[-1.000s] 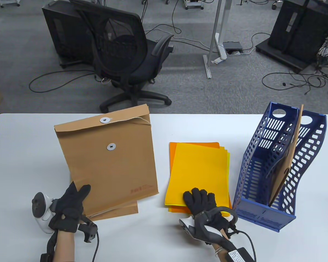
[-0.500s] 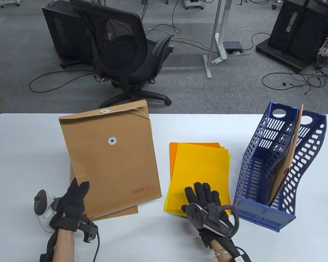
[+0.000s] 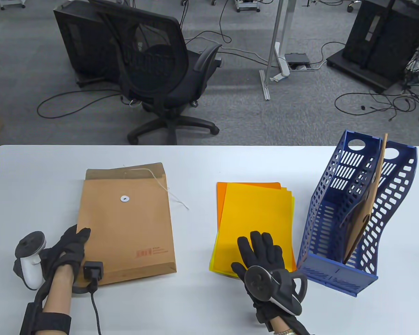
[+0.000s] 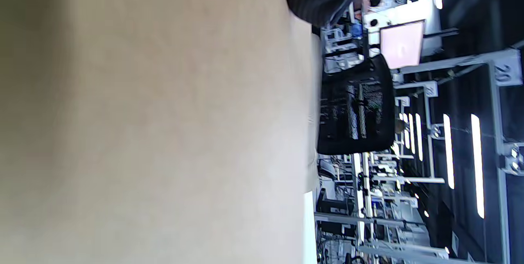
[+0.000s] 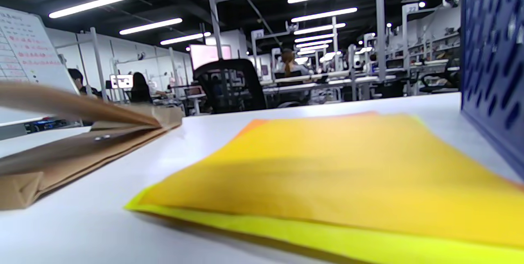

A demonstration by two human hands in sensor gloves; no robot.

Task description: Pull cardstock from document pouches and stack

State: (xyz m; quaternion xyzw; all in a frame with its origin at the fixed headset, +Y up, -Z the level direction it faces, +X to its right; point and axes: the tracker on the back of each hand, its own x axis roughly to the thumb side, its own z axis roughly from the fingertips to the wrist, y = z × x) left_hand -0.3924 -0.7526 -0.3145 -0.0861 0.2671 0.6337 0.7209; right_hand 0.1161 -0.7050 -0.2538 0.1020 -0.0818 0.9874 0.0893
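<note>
**Pouches flat on the left, cardstock stacked at centre**

Lying flat on the white table (image 3: 209,160), left of centre: kraft document pouches (image 3: 125,223), one on another, top flap open, closure string (image 3: 167,190) trailing off to the right. At the stack's near left edge, left hand (image 3: 64,249), fingers (image 3: 80,235) touching that edge; whether pinching it or only resting cannot be told. Seen from the left wrist, only brown paper filling most of the view.

Just right of centre, apart from the pouches: stacked cardstock (image 3: 255,223) in yellow and orange, sheets slightly fanned. Pressed palm-down on its near end, right hand (image 3: 262,253), fingers (image 3: 265,244) spread apart and flat, gripping nothing.

Just beside the cardstock on the right: blue file rack (image 3: 356,216), with another brown pouch (image 3: 365,213) standing tilted between its two compartments.
</note>
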